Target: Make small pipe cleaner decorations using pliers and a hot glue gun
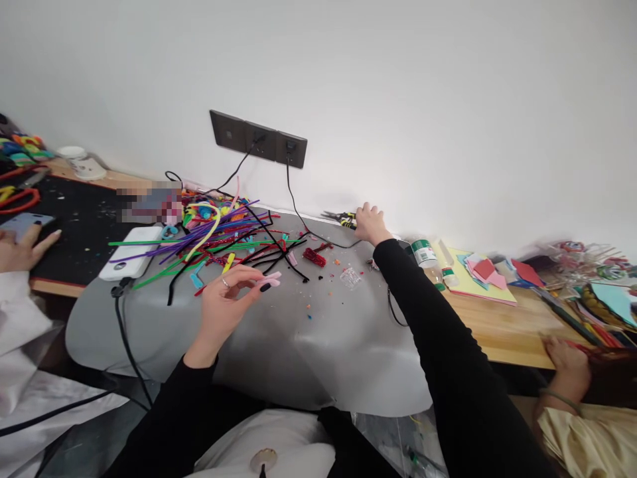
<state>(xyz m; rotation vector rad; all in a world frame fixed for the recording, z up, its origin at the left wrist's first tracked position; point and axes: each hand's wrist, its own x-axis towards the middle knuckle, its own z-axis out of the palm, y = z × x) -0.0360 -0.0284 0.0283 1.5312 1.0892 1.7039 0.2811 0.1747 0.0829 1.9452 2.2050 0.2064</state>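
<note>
My left hand point(229, 299) is raised over the grey mat point(298, 345), its fingers pinched on a small pink pipe-cleaner piece point(269, 280). My right hand point(371, 222) reaches far across to the wall side. Its fingers close over a pair of pliers with yellow and black handles point(343, 218) lying there. Both arms wear black sleeves. A heap of coloured pipe cleaners point(219, 236) lies just beyond my left hand.
A white power bank point(132, 251) with a black cable sits left of the heap. A green-labelled bottle point(425, 255), coloured paper sheets point(485, 272) and craft clutter lie right. Another person's hand point(24, 245) rests on a phone at left; a third person's hand point(567, 362) is at right.
</note>
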